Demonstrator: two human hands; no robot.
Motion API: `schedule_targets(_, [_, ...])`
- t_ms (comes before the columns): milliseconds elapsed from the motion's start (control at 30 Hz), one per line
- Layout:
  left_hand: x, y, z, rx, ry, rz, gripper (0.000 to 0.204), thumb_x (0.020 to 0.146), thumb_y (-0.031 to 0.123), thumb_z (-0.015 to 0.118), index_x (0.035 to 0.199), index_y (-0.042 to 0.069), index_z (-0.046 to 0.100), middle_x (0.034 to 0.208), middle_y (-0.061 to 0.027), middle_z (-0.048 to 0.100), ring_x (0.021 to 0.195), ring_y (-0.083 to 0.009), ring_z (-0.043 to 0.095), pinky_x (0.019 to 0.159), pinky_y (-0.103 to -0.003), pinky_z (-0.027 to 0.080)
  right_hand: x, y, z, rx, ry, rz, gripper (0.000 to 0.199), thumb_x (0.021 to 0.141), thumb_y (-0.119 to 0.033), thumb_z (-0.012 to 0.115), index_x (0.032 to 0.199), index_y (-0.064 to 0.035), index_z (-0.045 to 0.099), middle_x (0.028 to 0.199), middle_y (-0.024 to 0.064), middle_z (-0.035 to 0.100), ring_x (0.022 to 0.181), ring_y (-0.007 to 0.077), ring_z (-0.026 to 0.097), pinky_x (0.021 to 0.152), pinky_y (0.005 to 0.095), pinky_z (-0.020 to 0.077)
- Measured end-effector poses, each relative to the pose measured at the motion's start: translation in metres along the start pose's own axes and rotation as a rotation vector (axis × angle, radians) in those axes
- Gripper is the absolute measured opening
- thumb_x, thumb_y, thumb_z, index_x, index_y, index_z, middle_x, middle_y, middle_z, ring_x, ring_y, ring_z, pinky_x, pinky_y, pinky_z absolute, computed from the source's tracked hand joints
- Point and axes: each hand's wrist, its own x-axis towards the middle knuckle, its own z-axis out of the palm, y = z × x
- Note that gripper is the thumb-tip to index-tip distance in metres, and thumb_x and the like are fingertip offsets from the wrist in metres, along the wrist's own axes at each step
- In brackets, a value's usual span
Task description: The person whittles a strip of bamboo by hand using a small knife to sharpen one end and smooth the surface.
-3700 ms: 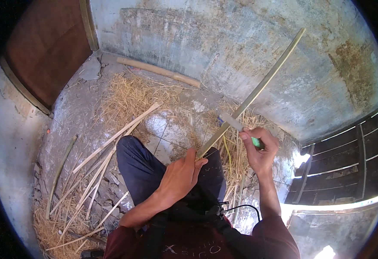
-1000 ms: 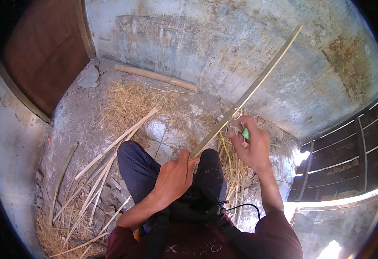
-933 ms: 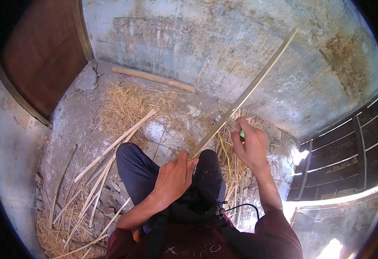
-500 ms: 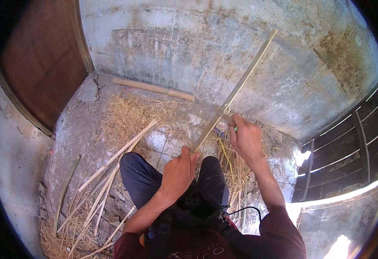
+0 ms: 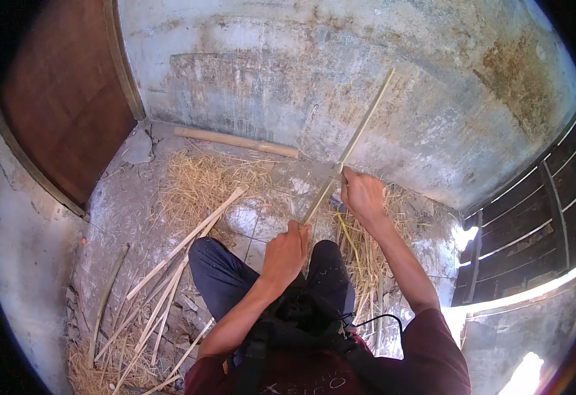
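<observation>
Two bare hands, one long strip, one knife. Strip (image 5: pixel 360 133) is greenish-yellow, narrow; near end in left hand (image 5: pixel 286 253) at 6 o'clock, lying between and ahead of the knees, far part out in front of the stained wall (image 5: pixel 248 85). Long axis runs 7 to 1 o'clock, far tip pointing 1; can't tell if the tip touches the wall.

Left grip: narrow, thumb and fingers pinched on the strip's near end. Right hand (image 5: pixel 363 195), 3 o'clock: fist closed on knife (image 5: pixel 330 170), handle hidden, blade blurred across the strip around its middle.

Other counts: one bamboo pole (image 5: pixel 235 143) at 11 o'clock along the wall foot; one green stick (image 5: pixel 108 306) at 8; several pale strips (image 5: pixel 176 247) crossing each other at 8, overlapping, exact number can't tell. Three straw patches: heap (image 5: pixel 199 179) at 9, second heap (image 5: pixel 373 263) at 4 with one yellow strand (image 5: pixel 348 238) in it, third heap (image 5: pixel 87 375) at 7–8. One brown door (image 5: pixel 64 105) at 10, one dark slatted panel (image 5: pixel 531 227) at 3.

Writing: one row of pale lettering on the dark red shirt (image 5: pixel 367 375) front, 6 o'clock, partly readable.
</observation>
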Motion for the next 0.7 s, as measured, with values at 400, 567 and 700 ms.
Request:
schedule_targets(400, [0.013, -0.012, 0.01, -0.116, -0.102, -0.051, 0.039, 0.114, 0.026, 0.045, 0.109, -0.009, 0.059, 0.072, -0.034, 0.065, 0.071, -0.0556, 0.065, 0.066, -0.064, 0.051, 0.018, 0.019, 0.031, -0.036, 0.057, 0.052, 0.009, 0.084, -0.012, 0.064, 0.088, -0.0043, 0.066, 0.075, 0.0217, 0.072, 0.069, 0.0429, 0.073, 0.061, 0.055, 0.0565])
schedule_targets(567, [0.02, -0.015, 0.004, -0.13, -0.06, -0.05, 0.042, 0.114, 0.032, 0.046, 0.103, -0.006, 0.058, 0.074, -0.0361, 0.065, 0.076, -0.0575, 0.066, 0.071, -0.066, 0.052, 0.034, 0.014, 0.034, -0.033, 0.096, 0.045, 0.009, 0.085, -0.011, 0.062, 0.087, -0.0041, 0.067, 0.076, 0.0237, 0.072, 0.069, 0.0448, 0.073, 0.062, 0.0565, 0.0569])
schedule_targets(700, [0.03, -0.004, -0.008, -0.135, -0.091, -0.085, 0.043, 0.114, 0.032, 0.046, 0.103, -0.007, 0.058, 0.073, -0.0364, 0.065, 0.076, -0.0574, 0.066, 0.07, -0.065, 0.052, 0.041, 0.01, 0.029, -0.028, 0.121, 0.069, 0.009, 0.086, -0.01, 0.061, 0.085, -0.0039, 0.067, 0.075, 0.0247, 0.072, 0.067, 0.0449, 0.073, 0.062, 0.0558, 0.0575])
